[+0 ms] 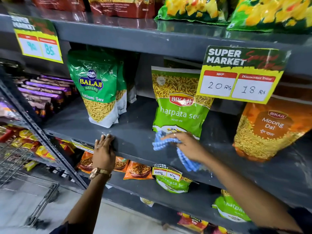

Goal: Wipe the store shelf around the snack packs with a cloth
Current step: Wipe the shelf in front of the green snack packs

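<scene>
My right hand (187, 146) grips the blue cloth (168, 144) on the grey shelf (135, 130), at six o'clock below the green Chatpata Sev pack (179, 105). My left hand (103, 149) lies flat and open on the shelf's front edge.

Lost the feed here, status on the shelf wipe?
Right hand holding blue cloth on grey shelf. Left hand braced on shelf edge. Chatpata sev pack right behind cloth.

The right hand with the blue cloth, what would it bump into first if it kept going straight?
Probably the green Chatpata Sev pack: the right hand points at its bottom edge, the blue cloth leading.
</scene>
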Demonstrator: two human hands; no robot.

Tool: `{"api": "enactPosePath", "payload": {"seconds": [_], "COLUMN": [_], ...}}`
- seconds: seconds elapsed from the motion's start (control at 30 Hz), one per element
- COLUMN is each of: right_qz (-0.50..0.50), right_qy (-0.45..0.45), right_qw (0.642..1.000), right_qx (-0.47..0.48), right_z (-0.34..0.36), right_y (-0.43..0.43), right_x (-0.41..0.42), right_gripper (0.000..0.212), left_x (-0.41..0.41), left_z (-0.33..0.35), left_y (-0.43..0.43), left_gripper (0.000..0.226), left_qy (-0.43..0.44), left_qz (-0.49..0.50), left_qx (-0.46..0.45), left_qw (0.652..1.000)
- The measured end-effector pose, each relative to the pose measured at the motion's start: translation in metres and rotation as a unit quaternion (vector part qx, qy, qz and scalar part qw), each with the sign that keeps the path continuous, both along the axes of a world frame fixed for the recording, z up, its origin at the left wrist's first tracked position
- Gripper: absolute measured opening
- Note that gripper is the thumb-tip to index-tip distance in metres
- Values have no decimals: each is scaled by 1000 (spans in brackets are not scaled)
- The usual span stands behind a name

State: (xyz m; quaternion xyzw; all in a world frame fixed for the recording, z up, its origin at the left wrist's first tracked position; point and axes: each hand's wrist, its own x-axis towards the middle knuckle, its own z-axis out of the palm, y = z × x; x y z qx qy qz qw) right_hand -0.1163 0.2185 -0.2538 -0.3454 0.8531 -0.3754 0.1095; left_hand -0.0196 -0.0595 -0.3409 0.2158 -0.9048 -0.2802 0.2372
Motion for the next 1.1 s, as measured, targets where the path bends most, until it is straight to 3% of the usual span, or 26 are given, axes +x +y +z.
{"api": "enactPosePath", "payload": {"seconds": [0.17, 0.27, 0.7, 1.0, 1.1], "right_qz": [41, 50, 3, -71, -89], "right_qy": [60, 70, 40, -13, -28], "right_qw": [993, 987, 992, 990, 993], "right_qx": [96, 133, 118, 118, 79], "right_z": [-26, -44, -48, -52, -23], "right_y": [-94, -106, 13, 103, 106], "right_x": [2, 2, 3, -2, 6], "right_gripper": [62, 59, 65, 51, 33], "left_x": [1, 2, 0, 1, 0], "left_z": [-1, -4, -9, -9, -6], "left_y": [-1, -4, -2, -1, 1], "left_gripper": [56, 57, 52, 52, 52], "left_qy": [-1, -1, -1, 7, -3], "left_qz": [-12, -21, -9, -13, -5], "left_qx": [-21, -37, -42, -33, -24], "left_qw": [1000, 999, 999, 999, 1000]}}
